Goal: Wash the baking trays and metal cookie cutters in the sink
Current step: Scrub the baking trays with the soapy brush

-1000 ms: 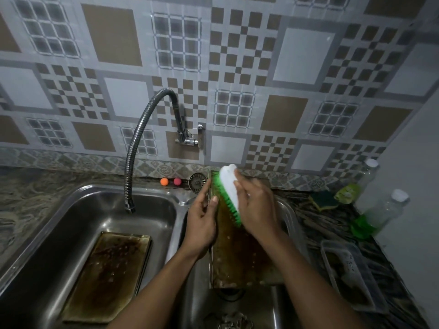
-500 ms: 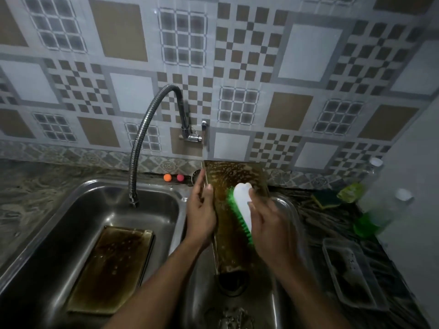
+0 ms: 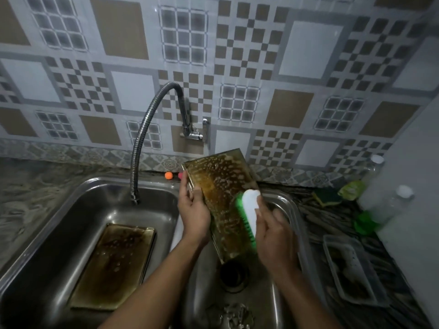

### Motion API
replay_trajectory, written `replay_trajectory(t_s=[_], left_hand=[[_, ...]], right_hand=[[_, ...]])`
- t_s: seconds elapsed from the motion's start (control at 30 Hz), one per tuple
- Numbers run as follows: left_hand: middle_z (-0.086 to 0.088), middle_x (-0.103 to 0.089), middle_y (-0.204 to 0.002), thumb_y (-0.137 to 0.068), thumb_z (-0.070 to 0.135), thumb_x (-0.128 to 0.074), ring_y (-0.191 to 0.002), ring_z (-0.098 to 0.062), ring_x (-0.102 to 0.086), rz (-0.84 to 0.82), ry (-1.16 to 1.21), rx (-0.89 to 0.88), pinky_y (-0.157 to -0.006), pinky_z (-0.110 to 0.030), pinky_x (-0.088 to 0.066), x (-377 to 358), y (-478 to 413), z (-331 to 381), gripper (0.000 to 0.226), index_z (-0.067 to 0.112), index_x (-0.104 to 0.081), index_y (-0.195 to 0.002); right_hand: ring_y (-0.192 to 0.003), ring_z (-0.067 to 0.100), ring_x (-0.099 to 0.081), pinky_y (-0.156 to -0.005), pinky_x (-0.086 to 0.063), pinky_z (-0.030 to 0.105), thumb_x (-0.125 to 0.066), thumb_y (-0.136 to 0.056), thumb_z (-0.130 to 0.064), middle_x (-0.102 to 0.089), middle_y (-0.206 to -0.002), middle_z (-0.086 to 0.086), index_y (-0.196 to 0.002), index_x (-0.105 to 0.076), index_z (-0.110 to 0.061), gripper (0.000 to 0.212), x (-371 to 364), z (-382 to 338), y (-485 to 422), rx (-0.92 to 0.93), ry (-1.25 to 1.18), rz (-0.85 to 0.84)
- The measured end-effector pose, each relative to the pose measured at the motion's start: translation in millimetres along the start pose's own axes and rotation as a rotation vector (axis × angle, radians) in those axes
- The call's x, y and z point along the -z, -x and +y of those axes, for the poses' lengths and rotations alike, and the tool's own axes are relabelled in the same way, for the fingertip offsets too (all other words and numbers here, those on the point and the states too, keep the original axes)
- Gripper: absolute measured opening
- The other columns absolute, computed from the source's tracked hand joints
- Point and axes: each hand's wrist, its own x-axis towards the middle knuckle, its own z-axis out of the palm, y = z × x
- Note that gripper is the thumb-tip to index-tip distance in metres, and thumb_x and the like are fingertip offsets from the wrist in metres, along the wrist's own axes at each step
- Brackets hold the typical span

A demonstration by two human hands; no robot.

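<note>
So the left grip [image 3: 193, 210] is wrapped around the left edge of one baking tray [image 3: 221, 184], holding it nearly upright and leaning a bit to the left over the right basin of the sink [image 3: 83, 210]. The tray's bottom end hangs just above the drain [image 3: 232, 273]. Its face is brown and grimy with soapy spots all over.

The right grip [image 3: 276, 238] is clenched around a scrub brush [image 3: 249, 210] with a white back and green bristles, and the bristles are pressed against the right side of that tray's face.

A second baking tray [image 3: 114, 264] lies flat on the bottom of the left basin, also pretty brown and wet. The flexible faucet [image 3: 142, 143] curves down from the tiled wall and ends over the left basin.

At the very bottom of the right basin there's some shiny metal stuff [image 3: 235, 312], too blurry for me to tell what it is.

On the ledge behind the sink sits a little orange ball [image 3: 168, 175], with something pink beside it mostly hidden by the tray. Over on the table [image 3: 28, 198] to the right: a green sponge [image 3: 326, 197], two clear bottles [image 3: 373, 184] with white caps against the wall, and a clear plastic container [image 3: 351, 274] closer to the front.
</note>
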Motion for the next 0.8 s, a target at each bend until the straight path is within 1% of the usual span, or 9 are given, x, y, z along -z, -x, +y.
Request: replay_trajectory(t_s=[0.1,0.17,0.27,0.37,0.4,0.53,0.6,0.7,0.8], left_hand=[[0.016,-0.056,-0.126,-0.103,0.010,-0.044,-0.107,0.008,-0.058,-0.081,-0.096,-0.057,-0.088,-0.010,-0.047,-10.2,10.5,7.8,0.047,0.029,-0.041,-0.146],[0.012,-0.054,-0.135,-0.103,0.012,-0.046,-0.122,-0.003,-0.054,-0.060,-0.111,-0.085,-0.103,-0.020,-0.045,-15.6,7.9,9.7,0.045,0.032,-0.044,-0.144],[0.007,-0.059,-0.133,-0.102,0.012,-0.046,-0.119,-0.006,-0.058,0.039,-0.097,-0.070,-0.106,-0.033,-0.046,-14.2,-4.4,9.0,0.045,0.037,-0.048,-0.140],[0.019,-0.062,-0.112,-0.102,0.008,-0.045,-0.094,0.016,-0.060,0.075,-0.115,-0.058,-0.084,-0.010,-0.049,-5.1,-10.5,6.0,0.047,0.028,-0.045,-0.145],[0.016,-0.063,-0.115,-0.103,0.008,-0.045,-0.093,0.016,-0.061,0.071,-0.117,-0.037,-0.081,-0.008,-0.047,-2.0,-11.1,3.8,0.047,0.027,-0.044,-0.146],[0.000,-0.061,-0.134,-0.103,0.016,-0.046,-0.119,-0.014,-0.059,0.043,-0.130,-0.010,-0.105,-0.030,-0.045,-1.1,-8.1,-3.1,0.046,0.034,-0.043,-0.145],[-0.001,-0.058,-0.138,-0.103,0.015,-0.047,-0.123,-0.014,-0.056,0.029,-0.117,-0.012,-0.101,-0.023,-0.043,-9.2,-5.4,-0.9,0.046,0.036,-0.045,-0.143],[0.004,-0.055,-0.139,-0.102,0.012,-0.047,-0.123,-0.007,-0.054,0.029,-0.122,-0.067,-0.091,-0.008,-0.042,-16.4,-7.1,2.4,0.045,0.039,-0.048,-0.138],[0.017,-0.060,-0.125,-0.102,0.010,-0.046,-0.103,0.010,-0.060,0.052,-0.095,-0.048,-0.083,-0.007,-0.045,-8.6,-14.4,3.1,0.046,0.035,-0.048,-0.141]], right_hand=[[-0.088,0.027,-0.065,-0.067,-0.053,0.035,-0.052,-0.097,-0.025,-0.067,-0.103,0.008,-0.135,-0.056,-0.023,0.038,-6.8,-4.2,-11.4,-0.079,-0.014,0.029],[-0.086,0.024,-0.063,-0.066,-0.053,0.036,-0.048,-0.098,-0.031,-0.065,-0.101,0.004,-0.137,-0.055,-0.025,0.040,-11.1,-23.3,-1.0,0.020,-0.048,0.005],[-0.068,0.020,-0.058,-0.054,-0.045,0.033,-0.046,-0.098,-0.034,-0.061,-0.087,0.001,-0.133,-0.059,-0.024,0.039,-8.9,-33.6,33.0,0.182,-0.024,-0.037],[-0.064,0.023,-0.060,-0.054,-0.045,0.032,-0.052,-0.094,-0.027,-0.063,-0.085,0.004,-0.130,-0.062,-0.022,0.038,-2.4,-3.1,41.2,0.253,0.044,-0.008],[-0.064,0.025,-0.062,-0.052,-0.045,0.030,-0.051,-0.093,-0.027,-0.065,-0.087,0.006,-0.131,-0.062,-0.022,0.039,-0.6,9.4,36.5,0.206,0.067,0.002],[-0.082,0.025,-0.066,-0.063,-0.053,0.032,-0.051,-0.095,-0.028,-0.068,-0.100,0.008,-0.130,-0.062,-0.020,0.037,2.9,37.3,0.4,-0.039,-0.011,0.112],[-0.086,0.022,-0.063,-0.066,-0.054,0.035,-0.053,-0.095,-0.026,-0.068,-0.101,0.007,-0.129,-0.062,-0.017,0.037,-0.5,22.0,-2.9,0.023,-0.047,0.109],[-0.070,0.019,-0.058,-0.054,-0.047,0.032,-0.058,-0.093,-0.023,-0.061,-0.088,0.001,-0.134,-0.059,-0.021,0.041,-8.9,-10.0,19.2,0.203,-0.034,0.015],[-0.066,0.021,-0.061,-0.051,-0.047,0.031,-0.062,-0.090,-0.019,-0.063,-0.089,0.002,-0.133,-0.060,-0.023,0.043,-8.6,3.8,29.6,0.230,-0.032,0.011]])
